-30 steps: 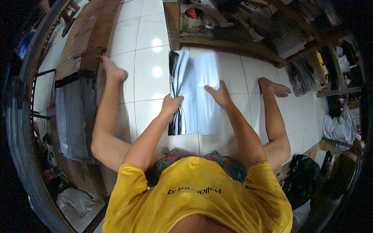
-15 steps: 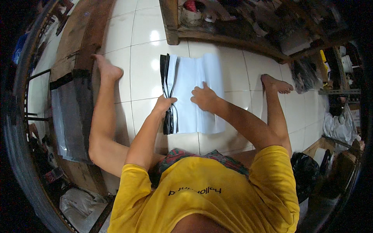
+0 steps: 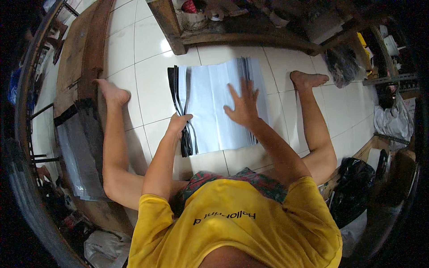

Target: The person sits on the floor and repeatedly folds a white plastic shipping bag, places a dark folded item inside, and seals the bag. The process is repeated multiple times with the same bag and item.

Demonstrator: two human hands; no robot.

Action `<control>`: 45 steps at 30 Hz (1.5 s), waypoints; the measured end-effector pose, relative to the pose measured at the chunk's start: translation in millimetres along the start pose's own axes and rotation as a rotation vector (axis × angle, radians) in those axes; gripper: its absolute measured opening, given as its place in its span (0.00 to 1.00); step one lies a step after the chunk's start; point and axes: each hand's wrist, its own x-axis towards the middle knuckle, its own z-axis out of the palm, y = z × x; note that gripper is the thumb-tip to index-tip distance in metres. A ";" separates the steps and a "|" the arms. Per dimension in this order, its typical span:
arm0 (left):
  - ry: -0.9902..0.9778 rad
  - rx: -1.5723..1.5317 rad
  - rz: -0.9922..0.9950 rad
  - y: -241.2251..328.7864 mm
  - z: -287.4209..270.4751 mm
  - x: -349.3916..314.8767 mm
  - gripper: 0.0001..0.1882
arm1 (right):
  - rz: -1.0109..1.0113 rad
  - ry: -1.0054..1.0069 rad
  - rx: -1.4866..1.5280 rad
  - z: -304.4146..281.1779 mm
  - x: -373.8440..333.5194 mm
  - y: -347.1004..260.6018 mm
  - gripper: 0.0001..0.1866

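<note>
Bare tile (image 3: 152,89) free left of bag stack (image 3: 214,107); wooden shelf frame (image 3: 170,22) blocks beyond

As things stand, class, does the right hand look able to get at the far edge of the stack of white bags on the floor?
Probably yes: the right hand already lies spread on the stack of white bags, nothing lies between it and the far edge.

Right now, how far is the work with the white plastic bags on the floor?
Done: the white plastic bags lie in one flat stack on the tiled floor, edges roughly even. In hand: the left hand grips the stack's dark left edge, and the right hand is spread over the top sheet. Left: the left edge is fanned, not squared, and the stack has not been lifted.
</note>
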 end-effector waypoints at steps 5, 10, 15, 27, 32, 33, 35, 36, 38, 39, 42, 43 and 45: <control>-0.026 -0.055 -0.001 -9.4 0.6 12.0 0.24 | -0.330 -0.398 -0.239 10.7 3.1 -31.3 0.30; -0.003 -0.032 0.047 -5.6 4.0 4.7 0.24 | -0.189 -0.373 -0.340 21.8 11.6 -23.7 0.23; 0.014 -0.010 0.028 -2.9 6.0 0.6 0.24 | -0.126 -0.271 -0.527 18.8 1.9 -5.5 0.24; 0.000 -0.036 0.043 -11.6 3.6 12.6 0.27 | 0.088 0.019 -0.458 3.4 -10.9 27.5 0.54; 0.000 -0.003 0.040 -13.3 0.3 12.4 0.26 | 0.534 -0.124 -0.111 -16.3 -6.6 14.0 0.63; 0.000 -0.019 0.054 -16.5 -0.6 14.6 0.22 | 0.621 -0.137 -0.049 -16.1 -5.6 12.8 0.64; 0.000 -0.051 0.083 -24.9 -2.7 22.1 0.15 | 0.627 -0.118 0.026 -11.8 -4.5 12.9 0.63; 0.000 -0.035 0.085 -22.9 -1.2 20.2 0.16 | 0.633 -0.110 0.061 -8.3 -5.3 14.4 0.62; -0.012 -0.021 0.055 -17.6 -0.6 17.2 0.23 | 0.545 0.001 -0.030 3.0 -5.1 7.9 0.58; -0.014 -0.019 0.041 -16.4 -0.9 15.8 0.26 | 0.495 0.054 -0.076 7.8 -4.6 5.5 0.56; -0.016 -0.067 0.021 -18.8 -1.2 17.4 0.26 | 0.508 0.034 -0.046 15.8 -0.3 11.6 0.54; -0.006 -0.053 0.033 -18.8 -0.8 17.2 0.26 | 0.491 0.026 -0.055 19.6 0.2 14.9 0.53; 0.016 -0.026 0.057 -19.0 1.0 16.5 0.26 | 0.455 0.011 -0.075 22.6 0.7 21.1 0.52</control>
